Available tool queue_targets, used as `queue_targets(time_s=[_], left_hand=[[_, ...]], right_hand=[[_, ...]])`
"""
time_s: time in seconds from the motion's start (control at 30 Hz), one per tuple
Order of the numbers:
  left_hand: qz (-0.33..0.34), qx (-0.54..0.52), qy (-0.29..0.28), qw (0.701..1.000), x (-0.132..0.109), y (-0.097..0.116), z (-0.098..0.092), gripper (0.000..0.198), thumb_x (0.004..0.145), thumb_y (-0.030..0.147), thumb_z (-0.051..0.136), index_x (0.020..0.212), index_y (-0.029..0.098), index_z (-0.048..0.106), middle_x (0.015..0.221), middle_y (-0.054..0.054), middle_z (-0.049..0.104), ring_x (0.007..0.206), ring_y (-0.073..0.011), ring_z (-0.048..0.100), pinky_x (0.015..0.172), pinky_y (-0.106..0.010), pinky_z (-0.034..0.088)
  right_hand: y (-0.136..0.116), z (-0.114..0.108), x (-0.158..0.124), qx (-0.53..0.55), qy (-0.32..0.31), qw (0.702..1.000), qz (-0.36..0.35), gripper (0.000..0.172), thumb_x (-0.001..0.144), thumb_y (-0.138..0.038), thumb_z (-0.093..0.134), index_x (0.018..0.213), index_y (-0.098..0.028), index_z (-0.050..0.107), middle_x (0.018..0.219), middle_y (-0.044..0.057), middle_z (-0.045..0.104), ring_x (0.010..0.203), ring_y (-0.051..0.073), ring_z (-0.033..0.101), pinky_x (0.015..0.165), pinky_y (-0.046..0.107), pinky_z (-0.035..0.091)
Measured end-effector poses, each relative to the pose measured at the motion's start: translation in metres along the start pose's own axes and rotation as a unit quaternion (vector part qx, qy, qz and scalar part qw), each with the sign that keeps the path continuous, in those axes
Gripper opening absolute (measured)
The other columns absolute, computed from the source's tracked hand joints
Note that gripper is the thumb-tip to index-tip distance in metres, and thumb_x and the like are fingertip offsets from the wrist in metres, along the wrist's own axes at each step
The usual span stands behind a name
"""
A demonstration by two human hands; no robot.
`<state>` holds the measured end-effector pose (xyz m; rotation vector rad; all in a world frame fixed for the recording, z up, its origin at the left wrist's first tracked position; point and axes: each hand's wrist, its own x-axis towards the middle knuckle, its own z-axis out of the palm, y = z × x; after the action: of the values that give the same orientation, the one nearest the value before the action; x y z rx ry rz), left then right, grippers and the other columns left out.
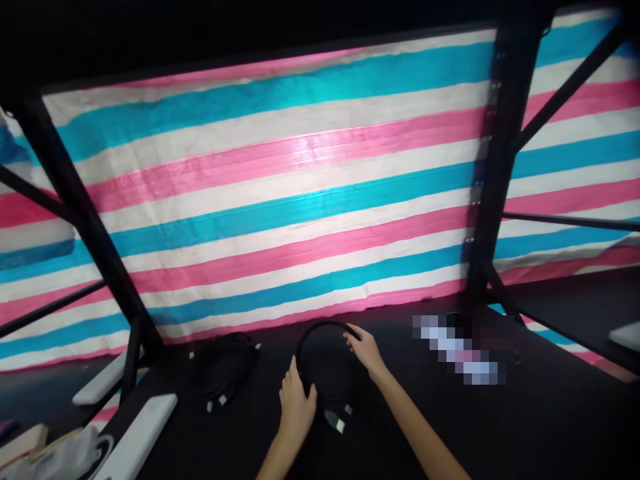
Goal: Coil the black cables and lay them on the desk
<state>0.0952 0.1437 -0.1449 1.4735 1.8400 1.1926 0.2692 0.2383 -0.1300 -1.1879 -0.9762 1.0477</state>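
A black cable (325,324) forms a loop on the black tabletop (400,427), its arc standing out between my two hands. My left hand (297,395) is closed round the loop's left side, thumb toward the middle. At the upper right of the loop, my right hand (364,347) pinches the cable between thumb and fingers. A plug with a metal end (335,421) lies just right of my left hand, and a smaller connector (349,409) is beside it. The lower part of the loop is hard to make out against the dark surface.
Another coiled black cable (223,367) with pale connectors lies to the left. A white bar-shaped object (140,437) is at the lower left, near white items (70,457). Black frame posts (493,167) stand before a striped sheet (300,200). A pixelated patch covers something at right.
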Motion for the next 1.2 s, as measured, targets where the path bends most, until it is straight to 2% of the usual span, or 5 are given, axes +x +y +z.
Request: queue_targets(time_s=[0.13, 0.33, 0.6, 0.93, 1.2], left_hand=[[0.054, 0.168, -0.015, 0.984, 0.013, -0.003, -0.001, 0.057, 0.078, 0.021, 0.053, 0.133, 0.009, 0.045, 0.126, -0.02, 0.052, 0.119, -0.0347, 0.045, 0.099, -0.047, 0.03], [0.055, 0.063, 0.006, 0.996, 0.058, 0.008, 0.0, 0.055, 0.073, 0.037, 0.059, 0.12, 0.009, 0.054, 0.115, -0.02, 0.057, 0.115, -0.037, 0.048, 0.097, -0.05, 0.032], [0.008, -0.182, -0.075, 0.98, 0.059, 0.014, 0.011, 0.055, 0.065, 0.069, 0.057, 0.083, 0.016, 0.057, 0.044, 0.011, 0.032, 0.033, -0.0096, 0.038, 0.041, -0.025, 0.038], [-0.051, -0.451, -0.17, 0.875, 0.028, 0.036, 0.006, 0.051, 0.072, 0.059, 0.065, 0.054, 0.019, 0.04, 0.043, 0.008, 0.032, 0.043, -0.0077, 0.042, 0.059, -0.028, 0.052], [-0.11, -0.612, -0.086, 0.778, 0.04, 0.022, 0.0, 0.055, 0.089, 0.055, 0.042, 0.054, 0.02, 0.019, 0.045, 0.01, 0.01, 0.035, -0.0044, 0.006, 0.031, -0.016, 0.012]], right_hand=[[0.016, -0.007, 0.009, -0.025, -0.005, 0.999, -0.038, 0.022, 0.063, -0.011, 0.06, 0.079, -0.017, 0.073, 0.063, 0.002, 0.068, 0.054, 0.016, 0.06, 0.062, 0.031, 0.05], [0.011, -0.006, 0.004, -0.002, -0.055, 0.995, -0.079, 0.036, 0.07, -0.027, 0.062, 0.102, -0.014, 0.072, 0.076, 0.006, 0.072, 0.059, 0.017, 0.063, 0.05, 0.026, 0.05], [-0.005, -0.01, -0.005, 0.046, -0.014, 0.992, -0.116, 0.043, 0.075, -0.036, 0.058, 0.107, -0.011, 0.07, 0.069, 0.005, 0.068, 0.037, 0.008, 0.044, 0.033, 0.021, 0.037], [-0.007, -0.008, -0.011, 0.13, 0.067, 0.982, -0.122, 0.055, 0.076, -0.05, 0.057, 0.119, -0.015, 0.058, 0.097, 0.008, 0.065, 0.046, 0.005, 0.042, 0.036, 0.019, 0.034], [-0.004, 0.004, -0.026, 0.077, -0.148, 0.986, 0.019, 0.039, 0.071, -0.033, 0.068, 0.105, -0.017, 0.056, 0.062, -0.002, 0.06, 0.047, 0.012, 0.058, 0.045, 0.023, 0.049]])
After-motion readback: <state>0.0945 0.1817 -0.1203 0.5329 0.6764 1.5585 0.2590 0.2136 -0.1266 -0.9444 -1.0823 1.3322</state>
